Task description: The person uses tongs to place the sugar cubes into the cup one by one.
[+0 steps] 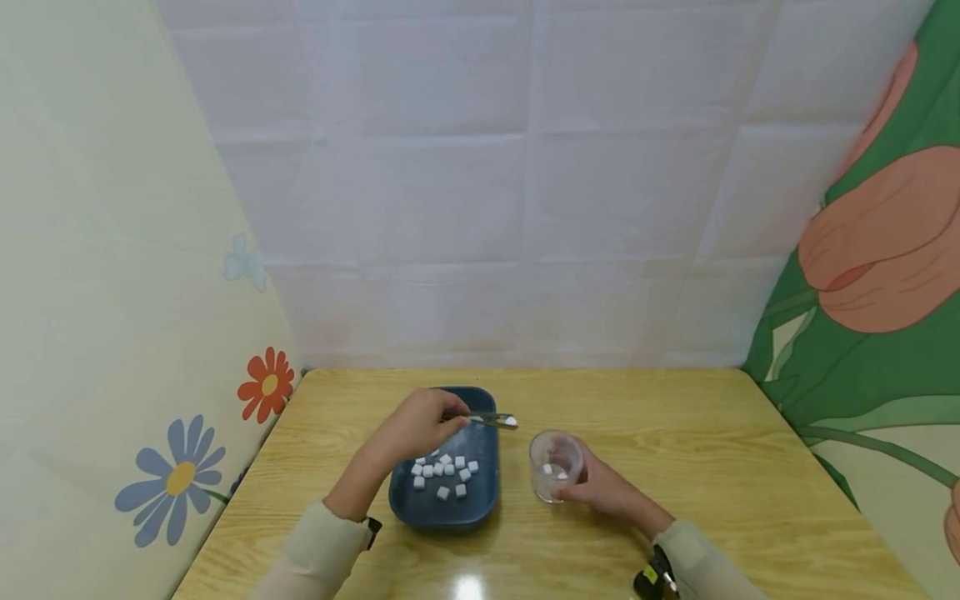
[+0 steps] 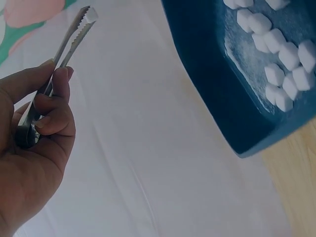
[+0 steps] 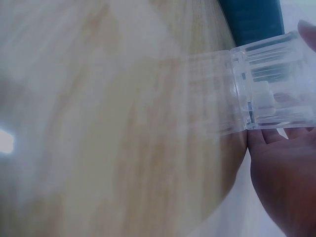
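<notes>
On the wooden table (image 1: 630,408), a blue tray (image 1: 486,492), with a glass (image 1: 542,482) just beside it on the right. Left hand (image 1: 429,423) grasping tongs (image 2: 68,40); their tips pinch a single cube (image 2: 91,15), just past the tray's right rim. Right hand (image 1: 600,487) has its fingers wrapped round the glass, which appears to stand upright on the table.

Step in hand, by judgement: carrying the cube across to the glass. Best done with an even, modest squeeze, since the cube sits right at the serrated tips and could slip; tips brought over the mouth and lowered a little before easing off; glass held firm.

Count: one tray, one glass, one pair of tongs. Cubes: one in the tips, at least two in the glass, about fourteen in the tray; the left arm may hide more.
</notes>
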`<state>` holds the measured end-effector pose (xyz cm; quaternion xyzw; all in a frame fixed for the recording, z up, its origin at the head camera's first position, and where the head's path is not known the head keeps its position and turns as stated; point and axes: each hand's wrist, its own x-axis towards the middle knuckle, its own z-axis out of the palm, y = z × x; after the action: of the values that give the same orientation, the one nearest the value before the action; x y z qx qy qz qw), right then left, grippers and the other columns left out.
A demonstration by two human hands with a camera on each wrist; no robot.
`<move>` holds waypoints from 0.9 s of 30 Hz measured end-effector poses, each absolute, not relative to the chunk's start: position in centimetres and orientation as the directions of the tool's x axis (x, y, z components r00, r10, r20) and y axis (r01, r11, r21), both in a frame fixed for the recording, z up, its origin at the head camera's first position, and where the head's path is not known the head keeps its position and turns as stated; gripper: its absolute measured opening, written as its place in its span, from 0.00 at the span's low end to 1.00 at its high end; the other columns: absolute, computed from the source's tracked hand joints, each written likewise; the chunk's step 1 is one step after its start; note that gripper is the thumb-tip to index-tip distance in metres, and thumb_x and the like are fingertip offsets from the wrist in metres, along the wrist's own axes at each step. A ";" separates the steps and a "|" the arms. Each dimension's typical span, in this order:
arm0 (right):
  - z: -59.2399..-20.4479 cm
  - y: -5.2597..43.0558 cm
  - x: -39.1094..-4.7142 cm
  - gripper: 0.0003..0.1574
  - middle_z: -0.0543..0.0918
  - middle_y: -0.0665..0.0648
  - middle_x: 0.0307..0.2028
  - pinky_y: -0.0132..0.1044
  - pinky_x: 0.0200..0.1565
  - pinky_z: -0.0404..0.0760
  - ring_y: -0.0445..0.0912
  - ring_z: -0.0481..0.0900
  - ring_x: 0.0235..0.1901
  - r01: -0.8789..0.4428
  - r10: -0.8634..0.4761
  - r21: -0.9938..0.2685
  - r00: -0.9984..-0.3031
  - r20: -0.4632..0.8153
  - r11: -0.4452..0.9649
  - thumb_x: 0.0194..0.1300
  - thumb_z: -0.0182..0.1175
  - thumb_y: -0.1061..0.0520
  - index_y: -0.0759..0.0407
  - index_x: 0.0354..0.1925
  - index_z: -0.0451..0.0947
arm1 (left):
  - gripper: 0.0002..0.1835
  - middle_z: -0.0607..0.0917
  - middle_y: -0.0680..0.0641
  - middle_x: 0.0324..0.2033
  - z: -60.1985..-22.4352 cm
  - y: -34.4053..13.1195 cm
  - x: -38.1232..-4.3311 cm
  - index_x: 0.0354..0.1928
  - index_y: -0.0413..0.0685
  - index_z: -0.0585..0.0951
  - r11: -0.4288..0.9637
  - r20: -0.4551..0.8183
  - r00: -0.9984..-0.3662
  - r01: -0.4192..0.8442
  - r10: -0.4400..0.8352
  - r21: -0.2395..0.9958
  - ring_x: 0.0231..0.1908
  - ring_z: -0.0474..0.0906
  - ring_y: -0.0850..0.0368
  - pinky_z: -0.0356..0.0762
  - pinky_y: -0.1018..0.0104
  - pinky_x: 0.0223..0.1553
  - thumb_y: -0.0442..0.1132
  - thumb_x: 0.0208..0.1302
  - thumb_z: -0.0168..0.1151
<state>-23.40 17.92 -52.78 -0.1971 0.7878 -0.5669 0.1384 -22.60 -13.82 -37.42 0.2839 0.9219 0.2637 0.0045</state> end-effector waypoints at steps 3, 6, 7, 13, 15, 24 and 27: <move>-52.9 18.0 -23.4 0.55 0.66 0.63 0.62 0.38 0.56 0.69 0.57 0.67 0.60 -0.159 -0.468 -0.946 -0.884 0.009 0.282 0.50 0.70 0.55 0.53 0.69 0.49 | 0.11 0.84 0.56 0.36 -37.5 -13.2 -22.5 0.45 0.52 0.82 0.697 0.142 -0.834 0.529 0.534 0.484 0.29 0.76 0.70 0.75 0.69 0.33 0.45 0.67 0.55; -53.1 18.0 -23.5 0.55 0.65 0.64 0.62 0.37 0.56 0.69 0.58 0.67 0.60 -0.167 -0.476 -0.950 -0.879 0.022 0.264 0.51 0.70 0.56 0.54 0.69 0.49 | 0.11 0.84 0.57 0.36 -37.4 -12.6 -22.4 0.46 0.53 0.82 0.692 0.133 -0.832 0.526 0.538 0.495 0.30 0.76 0.71 0.75 0.70 0.34 0.46 0.67 0.55; -53.1 18.1 -23.5 0.55 0.65 0.64 0.62 0.36 0.56 0.69 0.58 0.66 0.60 -0.170 -0.480 -0.951 -0.877 0.026 0.259 0.51 0.70 0.57 0.55 0.69 0.49 | 0.11 0.84 0.57 0.37 -37.4 -12.3 -22.4 0.46 0.53 0.82 0.687 0.131 -0.830 0.527 0.542 0.500 0.31 0.76 0.71 0.76 0.70 0.34 0.46 0.67 0.55; -53.2 18.2 -23.7 0.54 0.66 0.66 0.60 0.33 0.52 0.71 0.57 0.68 0.58 -0.169 -0.493 -0.955 -0.870 0.029 0.243 0.52 0.70 0.57 0.54 0.69 0.48 | 0.12 0.84 0.57 0.37 -37.8 -10.9 -22.3 0.46 0.54 0.82 0.660 0.113 -0.811 0.540 0.574 0.523 0.32 0.77 0.71 0.76 0.72 0.34 0.47 0.67 0.55; -53.1 18.1 -23.7 0.54 0.68 0.65 0.59 0.33 0.51 0.72 0.57 0.69 0.57 -0.178 -0.490 -0.952 -0.871 0.035 0.249 0.52 0.70 0.57 0.54 0.68 0.49 | 0.11 0.83 0.58 0.36 -38.0 -10.3 -22.3 0.45 0.54 0.82 0.659 0.109 -0.806 0.546 0.582 0.518 0.32 0.77 0.72 0.76 0.73 0.34 0.46 0.67 0.55; -52.9 18.0 -23.6 0.53 0.68 0.64 0.59 0.35 0.52 0.71 0.56 0.69 0.57 -0.166 -0.495 -0.960 -0.868 0.033 0.227 0.51 0.70 0.59 0.52 0.68 0.50 | 0.09 0.83 0.60 0.33 -39.3 -8.3 -22.6 0.43 0.55 0.83 0.659 0.100 -0.777 0.588 0.622 0.469 0.29 0.75 0.74 0.74 0.75 0.31 0.46 0.66 0.57; -52.9 17.9 -23.5 0.54 0.67 0.65 0.59 0.35 0.52 0.70 0.56 0.69 0.57 -0.158 -0.480 -0.956 -0.877 0.022 0.245 0.51 0.70 0.59 0.54 0.68 0.50 | 0.09 0.83 0.61 0.31 -39.7 -7.5 -22.7 0.41 0.54 0.84 0.665 0.093 -0.772 0.596 0.629 0.450 0.26 0.74 0.73 0.73 0.75 0.28 0.45 0.65 0.58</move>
<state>-23.50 17.95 -52.92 -0.2056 0.7767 -0.5789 0.1389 -22.67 -7.55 -39.73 0.3360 0.9117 0.2338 0.0350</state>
